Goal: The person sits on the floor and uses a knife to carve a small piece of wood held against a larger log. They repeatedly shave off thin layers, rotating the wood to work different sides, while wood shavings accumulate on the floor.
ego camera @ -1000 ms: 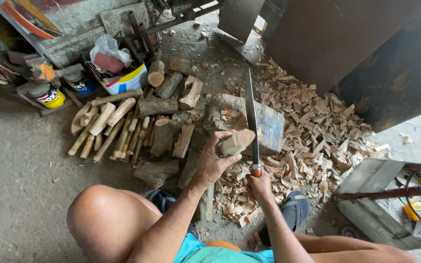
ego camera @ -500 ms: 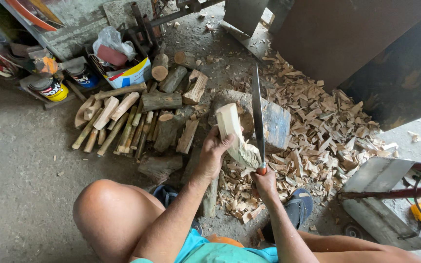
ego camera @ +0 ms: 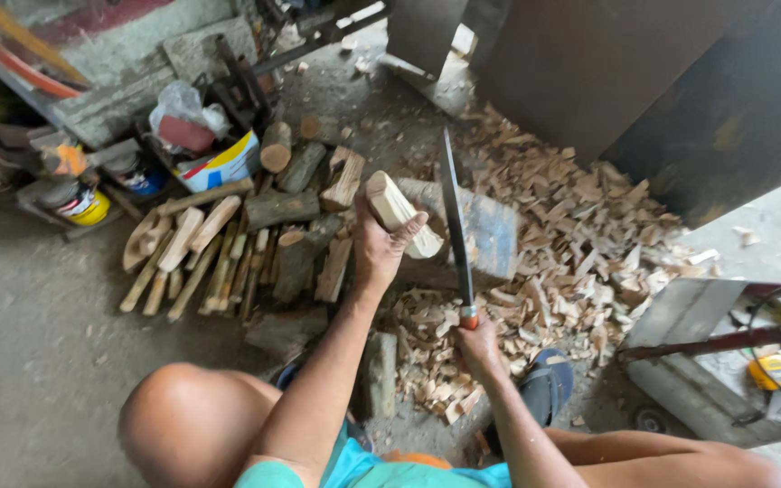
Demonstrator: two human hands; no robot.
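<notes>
Two hands work close together: the left hand (ego camera: 380, 246) clasps a pale wood billet (ego camera: 399, 215), raised over the chopping block (ego camera: 490, 230), while the right hand (ego camera: 478, 346) clenches the handle of a long machete (ego camera: 454, 221) just beside it. Risk: the blade stands near the gripping fingers; a glancing stroke could cut them.
</notes>
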